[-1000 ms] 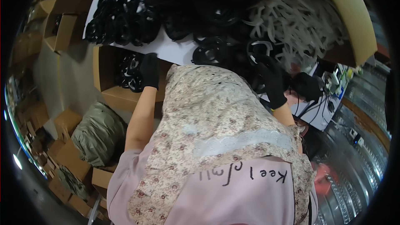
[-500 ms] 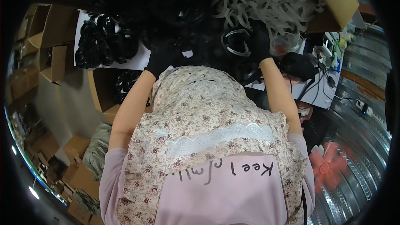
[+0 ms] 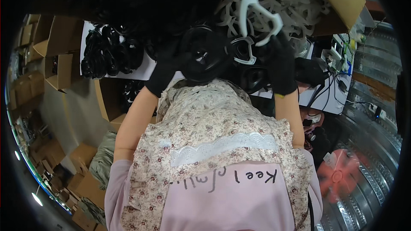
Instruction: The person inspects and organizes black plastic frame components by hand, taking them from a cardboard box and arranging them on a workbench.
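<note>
While the black-gloved right hand (image 3: 282, 66) is clamped on the lower right end of a white frame (image 3: 274, 19), the black-gloved left hand (image 3: 168, 66) meets the left rim of a black ring (image 3: 207, 66); dark on dark, I cannot tell whether its fingers are closed. The white frame is raised in front of the strips (image 3: 299, 8), its bend at the top and its open side facing down and left, toward the person. Its long axis slants from upper left to lower right. The ring is near the apron (image 3: 209, 111), its open middle facing up; its long axis is hard to make out. Between the 2 hands, just right of the ring, is a grey frame (image 3: 250, 57), set on dark parts.

At upper right, 1 big carton (image 3: 346, 4) holds a tangled heap of the pale, translucent strips. On the white counter (image 3: 145, 70), left of the left hand, black parts (image 3: 113, 55) lie in a pile. Below that edge, 1 open box (image 3: 105, 98) has more black pieces (image 3: 132, 92) in it. Farther left are open brown boxes (image 3: 64, 36); a red fan (image 3: 338, 173) is at lower right.
</note>
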Tool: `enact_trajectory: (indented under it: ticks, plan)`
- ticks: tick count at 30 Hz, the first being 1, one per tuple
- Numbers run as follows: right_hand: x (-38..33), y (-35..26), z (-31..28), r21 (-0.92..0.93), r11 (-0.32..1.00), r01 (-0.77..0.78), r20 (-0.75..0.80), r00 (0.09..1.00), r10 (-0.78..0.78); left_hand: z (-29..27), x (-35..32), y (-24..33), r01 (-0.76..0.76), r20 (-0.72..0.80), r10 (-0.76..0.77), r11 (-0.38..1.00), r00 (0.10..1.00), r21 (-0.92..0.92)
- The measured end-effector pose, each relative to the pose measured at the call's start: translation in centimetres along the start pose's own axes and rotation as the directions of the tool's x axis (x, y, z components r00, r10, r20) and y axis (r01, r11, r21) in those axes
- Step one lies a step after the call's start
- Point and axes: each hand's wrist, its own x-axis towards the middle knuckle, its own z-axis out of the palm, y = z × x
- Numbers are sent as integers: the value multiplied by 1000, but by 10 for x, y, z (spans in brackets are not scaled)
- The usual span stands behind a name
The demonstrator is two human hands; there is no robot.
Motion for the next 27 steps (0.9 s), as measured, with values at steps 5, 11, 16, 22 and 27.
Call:
enact_trajectory:
  ticks: [5,11,16,22,27]
  plan:
    - [-45,14,36,50,995,-87,55,995,85,32,-3,21,114,82,-123,988,989,99]
    - [-57,18,43,-78,992,-98,96,990,106,49,-17,18,35,21,-33,991,999,-129]
    - [-50,8,43,-619,730,290,253,953,-164,54,-26,25,-19,52,13,994,999,105]
    - [-41,-1,44,-517,730,448,147,886,-440,59,-41,46,109,83,-104,993,991,-48]
    - [-38,9,41,-128,992,19,206,979,8,55,-45,41,83,121,-75,994,990,-66]
